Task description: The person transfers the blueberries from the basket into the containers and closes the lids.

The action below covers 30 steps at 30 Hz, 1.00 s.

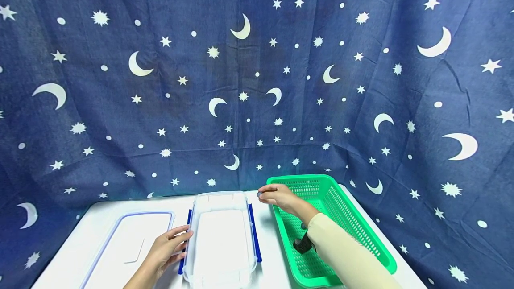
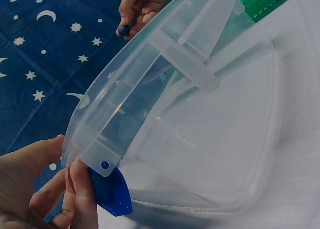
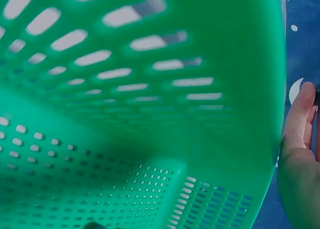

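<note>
A clear plastic food container point(image 1: 221, 200) with blue side clasps stands without a lid on the white table. My left hand point(image 1: 166, 249) holds its left side, and the left wrist view shows the fingers point(image 2: 82, 189) at the rim beside a blue clasp point(image 2: 112, 191). Between its fingertips my right hand point(image 1: 279, 195) pinches a small dark-blue round thing point(image 2: 124, 31). That hand is above the left rim of a green perforated basket point(image 1: 361, 231), with the forearm across the basket. Another small dark round thing point(image 1: 303, 225) lies inside the basket, partly hidden by the arm.
Left of the container lies a clear lid point(image 1: 116, 224) with a blue-tinted edge. The white table point(image 1: 265, 235) shows between container and basket. A dark-blue curtain point(image 1: 257, 79) with moons and stars hangs right behind the table.
</note>
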{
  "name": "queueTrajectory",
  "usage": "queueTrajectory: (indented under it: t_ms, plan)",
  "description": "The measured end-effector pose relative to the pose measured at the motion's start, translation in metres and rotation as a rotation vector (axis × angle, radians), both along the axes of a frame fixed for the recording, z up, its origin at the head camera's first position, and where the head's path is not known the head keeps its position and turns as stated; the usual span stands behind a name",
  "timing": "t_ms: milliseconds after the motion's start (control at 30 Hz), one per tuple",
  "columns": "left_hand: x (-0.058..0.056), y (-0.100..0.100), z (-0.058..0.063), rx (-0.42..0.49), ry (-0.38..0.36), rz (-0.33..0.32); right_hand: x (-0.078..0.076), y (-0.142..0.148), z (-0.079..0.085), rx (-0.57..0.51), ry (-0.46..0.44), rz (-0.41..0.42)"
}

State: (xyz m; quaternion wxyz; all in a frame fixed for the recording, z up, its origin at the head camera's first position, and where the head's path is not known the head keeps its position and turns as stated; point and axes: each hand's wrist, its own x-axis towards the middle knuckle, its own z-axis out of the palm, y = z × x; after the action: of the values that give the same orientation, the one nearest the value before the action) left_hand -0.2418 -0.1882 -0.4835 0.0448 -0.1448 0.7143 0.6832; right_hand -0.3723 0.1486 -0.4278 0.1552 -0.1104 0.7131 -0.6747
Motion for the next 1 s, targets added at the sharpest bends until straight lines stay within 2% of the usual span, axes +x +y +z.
queueTrajectory:
  t_ms: [300,767,1000]
  plan:
    - [-0.002,-0.001,-0.002,-0.005,-0.006,0.007,-0.003,-0.017,0.006,0.05,-0.003,0.031]
    - [-0.004,-0.002,-0.003,0.0,-0.01,0.0,-0.004,-0.032,0.022,0.047,0.007,0.027]
    - [-0.002,-0.002,-0.003,0.007,0.004,-0.006,-0.003,-0.053,0.027,0.033,-0.003,0.033]
